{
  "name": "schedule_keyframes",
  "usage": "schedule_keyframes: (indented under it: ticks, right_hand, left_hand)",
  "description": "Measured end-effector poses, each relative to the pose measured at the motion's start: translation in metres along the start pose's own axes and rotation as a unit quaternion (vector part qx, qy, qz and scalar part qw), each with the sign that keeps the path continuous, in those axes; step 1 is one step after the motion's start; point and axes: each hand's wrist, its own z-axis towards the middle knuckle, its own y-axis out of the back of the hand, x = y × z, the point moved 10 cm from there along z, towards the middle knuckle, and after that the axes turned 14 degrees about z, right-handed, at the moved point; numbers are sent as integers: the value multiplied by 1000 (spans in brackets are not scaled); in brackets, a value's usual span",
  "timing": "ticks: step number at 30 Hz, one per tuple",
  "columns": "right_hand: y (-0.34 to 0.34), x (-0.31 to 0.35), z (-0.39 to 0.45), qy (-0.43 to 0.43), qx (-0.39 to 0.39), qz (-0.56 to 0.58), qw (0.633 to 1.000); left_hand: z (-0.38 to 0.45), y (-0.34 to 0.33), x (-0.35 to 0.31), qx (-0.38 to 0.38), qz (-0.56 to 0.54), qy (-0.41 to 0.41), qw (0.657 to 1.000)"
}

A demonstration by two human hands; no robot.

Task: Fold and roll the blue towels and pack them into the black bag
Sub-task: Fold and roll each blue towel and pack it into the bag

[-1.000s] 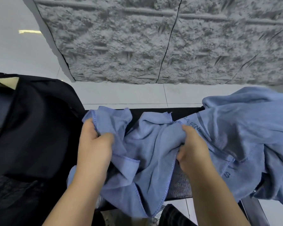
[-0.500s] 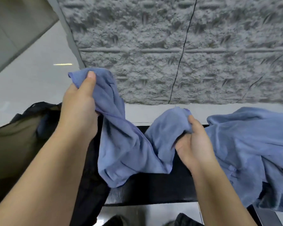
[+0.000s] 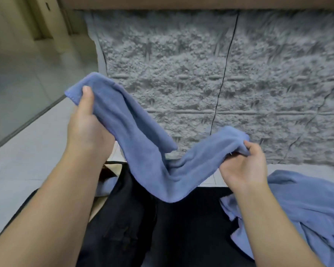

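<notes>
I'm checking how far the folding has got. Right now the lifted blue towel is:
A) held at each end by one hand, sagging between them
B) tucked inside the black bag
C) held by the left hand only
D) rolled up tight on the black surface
A: the left hand and the right hand each grip one end of the blue towel, whose middle droops between them.

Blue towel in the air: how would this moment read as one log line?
step: spreading towel | left hand: grips one end | right hand: pinches other end | blue towel: sagging between | black bag: below
</notes>
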Motion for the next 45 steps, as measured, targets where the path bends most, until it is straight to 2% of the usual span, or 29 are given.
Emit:
schedule_keyframes:
  ticks: [1, 3, 5, 6, 8, 9, 11, 13, 16, 19, 22, 23, 24, 25, 26, 27, 28, 29, 31, 33, 36, 38, 41, 43, 45]
  right_hand:
    - [18, 3, -3, -4, -28, -15, 999]
    - [75, 4, -7, -2, -132, -115, 985]
    - [145, -1, -21, -14, -229, -275, 934]
    - [175, -5, -29, -42, -256, -370, 892]
    - [229, -21, -33, -129, -240, -510, 816]
    - [247, -27, -35, -155, -227, -550, 788]
    - [260, -27, -38, -149, -195, -619, 746]
    - [262, -19, -40, -118, -186, -644, 733]
    - [269, -17, -42, -121, -184, -650, 727]
    - [274, -14, -40, -108, -192, -671, 708]
    - [249, 2, -35, 28, -173, -743, 646]
    - [237, 6, -34, 73, -167, -734, 654]
    - [229, 6, -34, 83, -158, -680, 711]
    - [228, 0, -32, 51, -153, -585, 795]
    - [228, -14, -30, -16, -146, -473, 869]
    - [231, -28, -30, -81, -143, -386, 908]
    - [234, -37, -31, -125, -136, -353, 917]
    - [235, -42, -32, -153, -126, -360, 912]
    - [239, -37, -29, -131, -135, -425, 885]
    - [244, -28, -27, -90, -181, -418, 886]
    - [239, -28, -25, -81, -202, -269, 938]
    - [226, -30, -22, -71, -175, -149, 971]
    - [218, -8, -16, 3, -163, -36, 986]
    - [236, 6, -19, 27, -209, -62, 976]
    - [260, 6, -30, -27, -280, -203, 938]
  left_hand:
    - [-3, 5, -4, -8, 1, -4, 1000]
    - [-8, 21, 1, -54, 55, -3, 997]
    - [-17, 36, 11, -95, 168, -9, 981]
    - [-22, 42, 19, -105, 223, -14, 969]
    - [-30, 47, 35, -94, 300, -28, 949]
    - [-34, 45, 42, -80, 328, -39, 940]
    - [-40, 36, 51, -49, 385, -70, 919]
    - [-46, 14, 61, 6, 440, -100, 892]
    - [-62, -31, 88, 107, 501, -133, 848]
    - [-80, -62, 146, 190, 519, -117, 825]
    - [-101, -82, 221, 272, 525, -93, 801]
    - [-111, -90, 245, 306, 527, -94, 787]
    - [-122, -97, 267, 341, 529, -88, 772]
    - [-133, -99, 290, 374, 534, -74, 755]
    - [-143, -99, 311, 404, 553, -65, 726]
    - [-152, -95, 330, 426, 587, -60, 686]
    - [-158, -89, 344, 438, 621, -62, 647]
    - [-163, -85, 351, 443, 636, -70, 628]
    - [-169, -81, 350, 444, 626, -87, 636]
    - [-166, -73, 342, 404, 644, -123, 638]
    - [-152, -51, 320, 296, 699, -172, 628]
    - [-141, -30, 310, 224, 740, -181, 607]
    - [-119, 2, 284, 123, 791, -161, 578]
    - [-103, 28, 265, 48, 799, -131, 586]
    - [-90, 49, 246, -21, 771, -110, 626]
